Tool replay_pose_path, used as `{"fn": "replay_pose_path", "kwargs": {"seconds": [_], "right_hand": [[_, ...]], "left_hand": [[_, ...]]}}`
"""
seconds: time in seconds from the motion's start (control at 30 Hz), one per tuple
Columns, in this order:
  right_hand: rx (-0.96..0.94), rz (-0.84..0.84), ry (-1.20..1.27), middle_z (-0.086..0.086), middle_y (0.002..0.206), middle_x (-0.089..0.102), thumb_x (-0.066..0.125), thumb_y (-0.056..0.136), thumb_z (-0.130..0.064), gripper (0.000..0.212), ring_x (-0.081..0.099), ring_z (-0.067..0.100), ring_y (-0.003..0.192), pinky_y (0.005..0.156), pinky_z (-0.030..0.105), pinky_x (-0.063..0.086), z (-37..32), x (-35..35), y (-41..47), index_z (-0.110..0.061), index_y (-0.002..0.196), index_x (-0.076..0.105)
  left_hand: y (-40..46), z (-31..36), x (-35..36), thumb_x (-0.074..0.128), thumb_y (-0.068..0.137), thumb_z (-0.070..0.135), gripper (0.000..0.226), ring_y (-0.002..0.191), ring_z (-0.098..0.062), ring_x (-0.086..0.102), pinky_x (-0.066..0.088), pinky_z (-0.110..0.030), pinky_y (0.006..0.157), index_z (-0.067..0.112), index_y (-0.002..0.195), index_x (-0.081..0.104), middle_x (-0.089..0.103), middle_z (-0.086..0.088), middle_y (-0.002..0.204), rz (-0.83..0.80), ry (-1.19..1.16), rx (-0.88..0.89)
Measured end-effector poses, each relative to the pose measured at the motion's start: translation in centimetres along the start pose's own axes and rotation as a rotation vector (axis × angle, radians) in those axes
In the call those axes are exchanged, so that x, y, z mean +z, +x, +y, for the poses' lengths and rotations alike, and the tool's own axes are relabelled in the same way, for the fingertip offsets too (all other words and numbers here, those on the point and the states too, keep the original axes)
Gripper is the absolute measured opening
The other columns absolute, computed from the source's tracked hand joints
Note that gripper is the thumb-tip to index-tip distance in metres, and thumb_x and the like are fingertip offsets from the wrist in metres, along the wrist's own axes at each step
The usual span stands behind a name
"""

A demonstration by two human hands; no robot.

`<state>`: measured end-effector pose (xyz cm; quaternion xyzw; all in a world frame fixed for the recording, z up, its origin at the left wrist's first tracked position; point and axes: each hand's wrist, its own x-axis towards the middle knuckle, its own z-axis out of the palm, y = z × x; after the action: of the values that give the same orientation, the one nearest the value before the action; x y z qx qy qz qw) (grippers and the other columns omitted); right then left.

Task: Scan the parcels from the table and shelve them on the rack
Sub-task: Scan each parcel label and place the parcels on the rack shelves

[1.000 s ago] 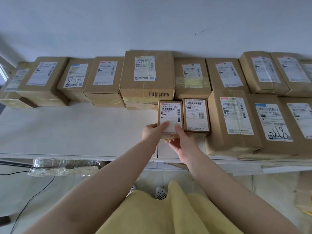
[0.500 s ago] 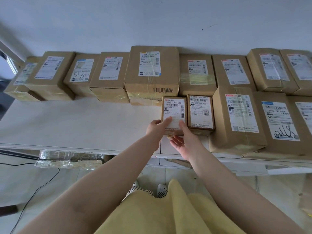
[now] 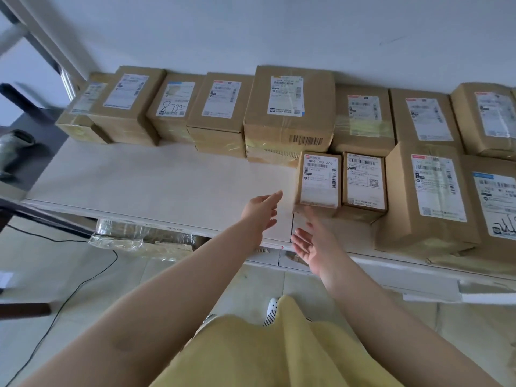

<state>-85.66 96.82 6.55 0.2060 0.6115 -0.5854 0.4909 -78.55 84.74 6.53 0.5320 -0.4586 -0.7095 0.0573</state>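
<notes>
Parcels on the white shelf (image 3: 156, 185), our 2 hands free.
Our left hand (image 3: 261, 210) and right hand (image 3: 311, 244) hang with fingers straight, just short of the small parcel (image 3: 319, 181) marked 866 303 666. It sits against a second small parcel (image 3: 365, 181). Behind, we see a row of larger brown boxes (image 3: 289, 107) along the wall.

Bare shelf (image 3: 156, 180) left of small parcel (image 3: 318, 181); back row of parcels (image 3: 289, 107) behind.
</notes>
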Motion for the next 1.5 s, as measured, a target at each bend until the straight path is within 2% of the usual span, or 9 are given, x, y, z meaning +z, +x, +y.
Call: {"fn": "replay_pose_path", "kwargs": {"seconds": [0.1,0.23,0.43,0.63,0.83,0.93,1.2,1.37,1.5], "right_hand": [[-0.006,-0.051,-0.137,0.009,0.104,0.067,0.07,0.09,-0.043,0.036,0.063,0.021,0.089,0.078,0.031,0.05,2.2,3.1,-0.4,-0.011,0.104,0.063],[-0.097,-0.085,-0.285,0.005,0.086,0.069,0.069,0.092,-0.038,0.027,0.063,0.018,0.072,0.067,0.028,0.051,4.9,8.0,-0.8,-0.011,0.093,0.065],[-0.162,-0.222,-0.476,0.004,0.066,0.067,0.071,0.09,-0.033,0.021,0.058,0.016,0.054,0.051,0.025,0.044,13.7,20.0,-3.8,-0.014,0.083,0.067],[-0.245,-0.373,-0.682,0.001,0.074,0.065,0.068,0.093,-0.031,0.019,0.057,0.015,0.067,0.062,0.025,0.044,22.8,30.9,-7.7,-0.012,0.089,0.063],[-0.22,-0.466,-0.782,0.003,0.077,0.065,0.067,0.094,-0.02,0.011,0.059,0.012,0.067,0.062,0.023,0.048,29.4,39.6,-10.3,-0.012,0.089,0.062],[-0.201,-0.503,-0.833,0.002,0.075,0.065,0.067,0.095,-0.02,0.012,0.059,0.012,0.066,0.065,0.023,0.049,31.7,44.0,-10.9,-0.012,0.087,0.062],[-0.139,-0.616,-0.896,0.002,0.081,0.066,0.065,0.096,-0.023,0.013,0.061,0.012,0.072,0.07,0.024,0.052,36.6,58.2,-9.0,-0.011,0.099,0.063],[-0.063,-0.639,-0.928,0.002,0.077,0.064,0.065,0.096,-0.025,0.013,0.059,0.013,0.068,0.068,0.023,0.051,38.6,67.9,-8.0,-0.012,0.095,0.063],[-0.076,-0.668,-0.98,0.002,0.077,0.064,0.065,0.096,-0.027,0.017,0.059,0.012,0.067,0.067,0.022,0.051,39.8,75.0,-7.7,-0.012,0.09,0.062]], "left_hand": [[-1.0,-1.0,-4.9,0.064,0.099,0.02,0.016,0.095,-0.021,0.063,0.055,-0.031,0.087,0.008,0.11,0.063,0.066,-0.006,0.098,0.041,-0.161,-0.028],[-2.8,-2.5,-11.6,0.063,0.099,0.014,0.015,0.085,-0.018,0.063,0.053,-0.028,0.078,0.006,0.112,0.064,0.068,-0.007,0.095,0.113,-0.277,-0.043],[-6.8,-6.3,-27.1,0.067,0.097,0.012,0.005,0.074,-0.014,0.065,0.055,-0.026,0.075,0.01,0.093,0.068,0.069,-0.004,0.083,0.283,-0.426,-0.037],[-10.3,-10.4,-41.6,0.066,0.097,0.016,0.006,0.069,-0.011,0.061,0.053,-0.021,0.062,0.01,0.098,0.065,0.067,-0.002,0.082,0.472,-0.591,-0.03],[-13.1,-13.6,-52.0,0.066,0.097,0.023,0.009,0.073,-0.012,0.061,0.051,-0.024,0.072,0.015,0.094,0.065,0.067,-0.001,0.085,0.543,-0.759,-0.046],[-13.0,-14.1,-56.1,0.068,0.096,0.027,0.012,0.075,-0.012,0.062,0.051,-0.023,0.071,0.016,0.095,0.066,0.068,-0.001,0.089,0.578,-0.842,-0.026],[-9.8,-12.8,-67.2,0.067,0.097,0.029,0.019,0.073,-0.011,0.064,0.051,-0.023,0.069,0.012,0.104,0.065,0.069,0.0,0.089,0.709,-0.966,-0.019],[-7.8,-9.9,-75.3,0.066,0.098,0.029,0.017,0.069,-0.011,0.06,0.051,-0.021,0.065,0.012,0.1,0.063,0.066,-0.001,0.085,0.802,-1.003,-0.027],[-6.0,-7.5,-81.4,0.065,0.098,0.03,0.015,0.073,-0.01,0.062,0.049,-0.021,0.065,0.015,0.096,0.064,0.066,0.001,0.086,0.828,-1.033,-0.007]]}}
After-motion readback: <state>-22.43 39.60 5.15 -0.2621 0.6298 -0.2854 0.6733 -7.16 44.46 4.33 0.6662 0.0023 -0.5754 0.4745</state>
